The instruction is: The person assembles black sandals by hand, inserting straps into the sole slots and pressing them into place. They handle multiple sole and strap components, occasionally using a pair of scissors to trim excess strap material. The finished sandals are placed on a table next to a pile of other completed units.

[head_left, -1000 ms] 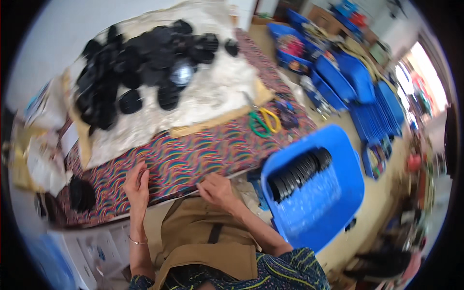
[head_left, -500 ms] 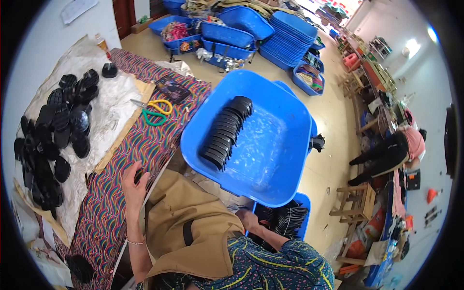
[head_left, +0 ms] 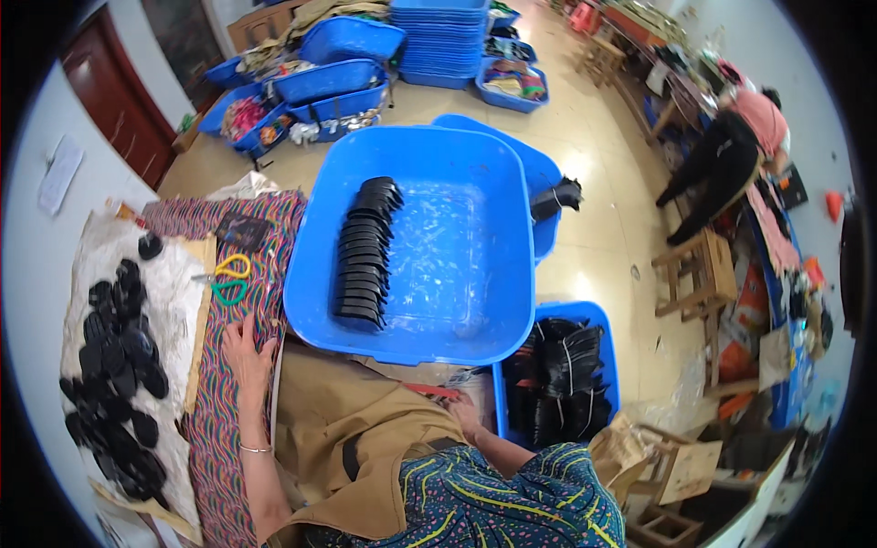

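Observation:
My left hand point(head_left: 248, 358) lies on a table covered in multicoloured wavy cloth point(head_left: 260, 306), fingers spread and nothing in them. Just beyond its fingertips are scissors point(head_left: 230, 279) with one yellow and one green handle. In front of me stands a large blue tub point(head_left: 457, 265), with a row of stacked black curved pieces point(head_left: 365, 251) along its left side. My right hand point(head_left: 464, 413) is low, between the brown apron point(head_left: 329, 397) on my lap and a smaller blue tub point(head_left: 610, 365). A red strip point(head_left: 429, 391) shows at its fingers, which are too unclear to read.
Loose black rounded pieces point(head_left: 119, 365) are heaped on a white sheet point(head_left: 178, 320) at the left. The smaller tub holds tied black bundles point(head_left: 571, 361). More blue tubs point(head_left: 438, 46) are stacked far off. A person point(head_left: 731, 151) bends over at the right, near a wooden stool point(head_left: 699, 274).
The view has swung, so the tubs and table appear further left. My left hand has come down onto the cloth near the scissors. The red strip now shows by my right hand.

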{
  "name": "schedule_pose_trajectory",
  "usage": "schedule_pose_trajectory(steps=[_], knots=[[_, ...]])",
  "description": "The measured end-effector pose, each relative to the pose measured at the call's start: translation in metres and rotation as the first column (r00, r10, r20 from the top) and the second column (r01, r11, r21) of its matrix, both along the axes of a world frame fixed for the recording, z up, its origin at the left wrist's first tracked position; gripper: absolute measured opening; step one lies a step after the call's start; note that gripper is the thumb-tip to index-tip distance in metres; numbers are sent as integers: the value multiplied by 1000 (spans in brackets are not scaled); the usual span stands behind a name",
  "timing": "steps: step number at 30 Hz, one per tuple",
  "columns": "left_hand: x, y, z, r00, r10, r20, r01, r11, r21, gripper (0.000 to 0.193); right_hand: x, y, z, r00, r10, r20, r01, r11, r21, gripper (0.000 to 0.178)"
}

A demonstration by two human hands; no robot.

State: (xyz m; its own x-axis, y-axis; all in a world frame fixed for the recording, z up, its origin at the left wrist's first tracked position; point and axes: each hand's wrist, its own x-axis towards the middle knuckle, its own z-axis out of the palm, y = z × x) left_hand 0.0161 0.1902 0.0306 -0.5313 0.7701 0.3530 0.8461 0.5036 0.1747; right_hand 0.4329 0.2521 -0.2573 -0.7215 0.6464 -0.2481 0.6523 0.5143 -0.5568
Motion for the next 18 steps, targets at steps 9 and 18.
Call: schedule_pose_trajectory(steps=[9, 18], knots=[[-35, 59, -2, 984, -176, 15, 177, 982, -65, 69, 3, 0, 4, 969, -235, -82, 236, 972, -2, 29], [-34, 94, -4, 982, -97, -161, 74, 987, -144, 80, -1, 2, 14, 852, -472, -227, 422, 875, -237, 17]])
